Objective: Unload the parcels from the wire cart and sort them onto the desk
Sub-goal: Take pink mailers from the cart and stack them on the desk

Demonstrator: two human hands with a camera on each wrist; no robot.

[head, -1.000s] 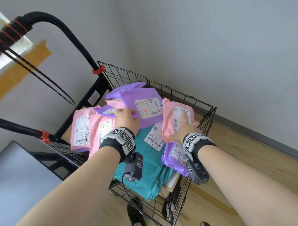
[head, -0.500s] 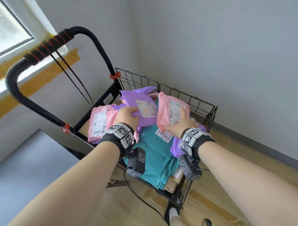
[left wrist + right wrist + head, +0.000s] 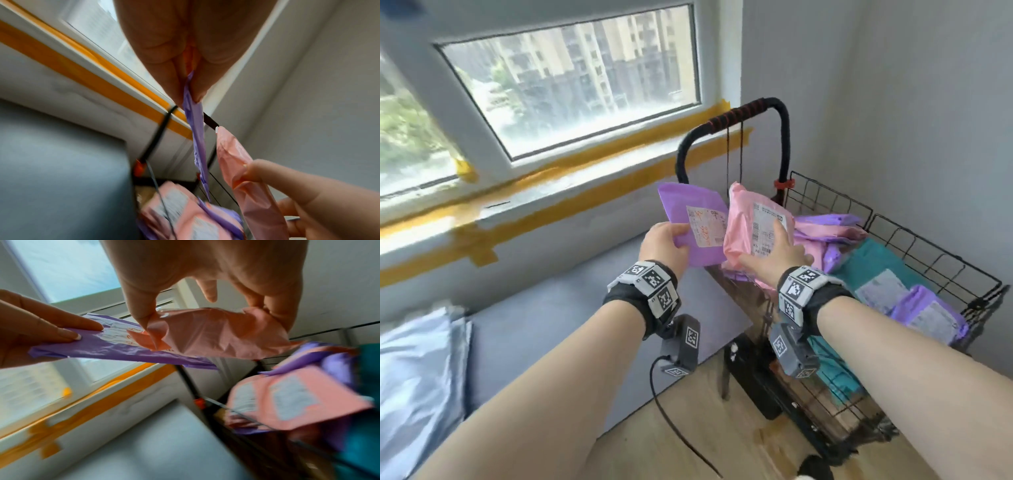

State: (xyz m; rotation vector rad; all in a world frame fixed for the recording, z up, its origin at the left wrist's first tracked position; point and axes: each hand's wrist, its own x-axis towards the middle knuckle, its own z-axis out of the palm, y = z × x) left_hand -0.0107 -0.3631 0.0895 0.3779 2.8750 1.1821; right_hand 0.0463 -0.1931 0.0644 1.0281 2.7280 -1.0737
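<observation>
My left hand (image 3: 666, 241) pinches a flat purple parcel (image 3: 693, 222) by its lower left edge, lifted above the cart's left rim; the left wrist view shows that purple parcel (image 3: 196, 139) edge-on between thumb and fingers. My right hand (image 3: 779, 251) grips a pink parcel (image 3: 751, 226) with a white label, held just right of the purple one; its pink wrapper (image 3: 216, 334) is bunched between thumb and fingers. The black wire cart (image 3: 914, 240) stands at the right with several pink, purple and teal parcels (image 3: 873, 270) inside. The grey desk (image 3: 558, 325) lies below my left hand.
A pale blue parcel (image 3: 410, 359) lies at the desk's left end. The cart's black handle (image 3: 739, 120) arches behind the held parcels. A window with yellow tape (image 3: 592, 150) runs along the wall behind the desk. Wooden floor (image 3: 705, 428) shows below.
Both hands lifted their parcels out of the cart and swung them left, toward the desk. The head view turned left, bringing the window and desk into sight.
</observation>
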